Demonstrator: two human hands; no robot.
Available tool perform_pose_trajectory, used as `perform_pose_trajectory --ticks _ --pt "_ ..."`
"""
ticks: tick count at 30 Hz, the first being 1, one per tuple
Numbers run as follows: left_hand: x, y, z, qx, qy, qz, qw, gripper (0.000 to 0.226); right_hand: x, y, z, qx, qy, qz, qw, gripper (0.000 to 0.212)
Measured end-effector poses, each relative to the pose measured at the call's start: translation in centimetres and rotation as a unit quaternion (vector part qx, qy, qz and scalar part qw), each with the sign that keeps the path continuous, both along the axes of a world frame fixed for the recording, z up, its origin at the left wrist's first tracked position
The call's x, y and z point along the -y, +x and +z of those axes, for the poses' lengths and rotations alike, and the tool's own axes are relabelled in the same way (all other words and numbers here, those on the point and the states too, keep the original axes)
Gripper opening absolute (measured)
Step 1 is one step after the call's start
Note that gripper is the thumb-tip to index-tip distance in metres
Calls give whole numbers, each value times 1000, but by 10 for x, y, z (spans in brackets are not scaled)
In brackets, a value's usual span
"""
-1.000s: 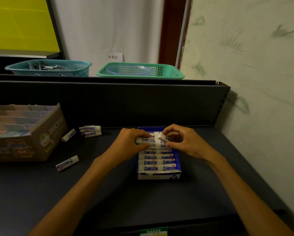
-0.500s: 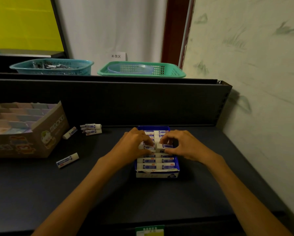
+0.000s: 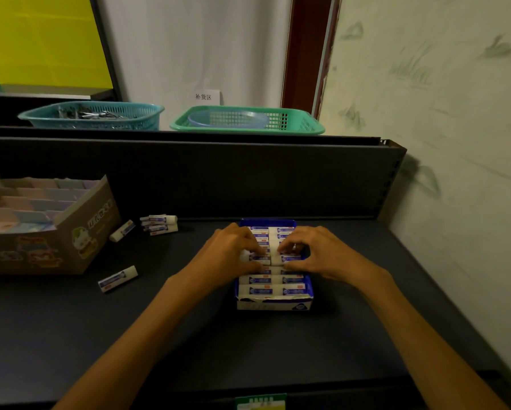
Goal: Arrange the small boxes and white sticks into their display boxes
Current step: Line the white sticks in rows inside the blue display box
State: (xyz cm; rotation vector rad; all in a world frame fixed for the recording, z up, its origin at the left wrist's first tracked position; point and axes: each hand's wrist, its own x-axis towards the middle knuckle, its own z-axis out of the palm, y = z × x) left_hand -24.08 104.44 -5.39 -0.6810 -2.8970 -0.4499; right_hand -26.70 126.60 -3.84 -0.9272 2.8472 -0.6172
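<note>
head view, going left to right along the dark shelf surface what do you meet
Brown display box → lone white stick in front of it → stick pile by the back panel → left hand → blue display box → right hand.

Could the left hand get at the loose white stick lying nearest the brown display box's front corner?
Probably yes: the white stick lies alone on bare shelf, nothing between it and the left hand.

The dark shelf top [image 3: 70, 335] appeared matt and smooth, the brown printed carton [image 3: 79, 241] was cardboard, and the two green perforated baskets [image 3: 248, 122] looked like glossy plastic.
</note>
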Motion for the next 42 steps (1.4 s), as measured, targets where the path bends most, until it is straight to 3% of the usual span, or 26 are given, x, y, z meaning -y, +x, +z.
perform_pose_trajectory --ticks 16,22,33,42 --pt "3 -4 -1 -3 -5 -12 1000 32 2 -1 3 28 5 1 1000 28" --pt "13 5 -1 -21 15 -7 1000 35 14 -2 4 0 1 3 1000 28" --pt "105 35 13 -12 27 111 993 44 106 -13 7 -63 -20 66 996 36" --pt "186 58 4 81 7 189 979 49 190 -34 8 -100 13 102 990 44"
